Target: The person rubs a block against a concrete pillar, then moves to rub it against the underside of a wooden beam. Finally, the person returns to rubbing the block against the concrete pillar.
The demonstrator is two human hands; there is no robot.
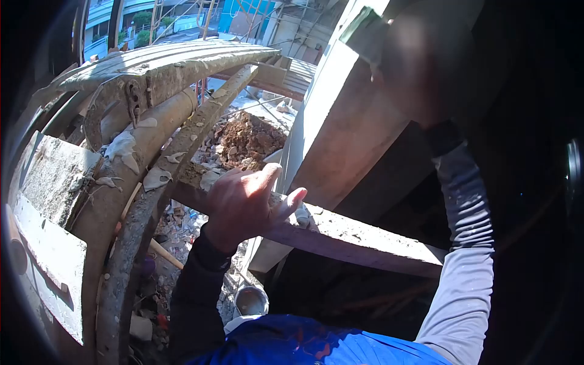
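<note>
Near the middle, my left hand (240,201) is over a rough beam (365,237), its thumb and a finger spread apart and nothing visible between them. My right hand (420,73) is raised at the upper right, dark and blurred, closed around a flat tool (360,25) with a pale greenish face. That tool is against or very near the upper part of a pale column (347,134). The column slants down behind the beam. How the right fingers wrap the tool is hard to make out.
Curved metal pipes (161,131) and mortar-spotted boards (52,243) stand at the left. A corrugated sheet (176,58) lies above them. Far below are a brown rubble heap (249,140) and a bucket (250,299). Scaffold poles (207,24) rise in the background.
</note>
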